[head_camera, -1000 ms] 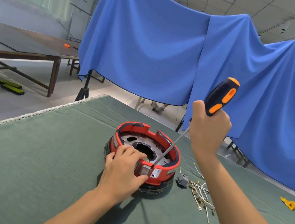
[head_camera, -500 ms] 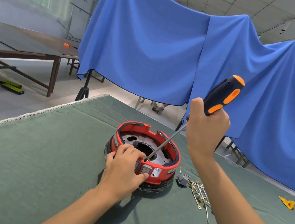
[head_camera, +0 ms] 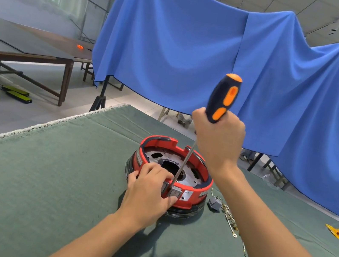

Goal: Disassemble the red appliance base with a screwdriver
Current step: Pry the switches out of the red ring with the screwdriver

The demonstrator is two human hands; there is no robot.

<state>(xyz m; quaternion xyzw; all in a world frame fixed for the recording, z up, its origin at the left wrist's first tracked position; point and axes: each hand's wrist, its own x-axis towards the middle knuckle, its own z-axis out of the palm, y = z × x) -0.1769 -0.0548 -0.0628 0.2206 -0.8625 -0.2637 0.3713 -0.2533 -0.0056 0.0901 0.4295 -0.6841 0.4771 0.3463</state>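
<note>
The red appliance base (head_camera: 199,169), a round ring with a grey metal plate inside and black wrap round its bottom, sits on the green cloth table (head_camera: 48,175). My left hand (head_camera: 148,194) grips its near rim beside two grey switch blocks. My right hand (head_camera: 217,143) holds the screwdriver (head_camera: 223,97), black and orange handle up, nearly upright. The thin shaft runs down to the near rim, and its tip rests at the grey switches next to my left fingers.
Right of the base lie a small grey part (head_camera: 214,203) and several loose wires with ring terminals (head_camera: 231,221). A yellow piece (head_camera: 335,232) lies at the far right. A blue cloth (head_camera: 198,54) hangs behind the table. Wooden tables (head_camera: 31,49) stand at the left.
My right hand has swung the screwdriver from slanted to nearly upright, and its tip has shifted from inside the rim onto the grey switches. My left hand stays on the rim.
</note>
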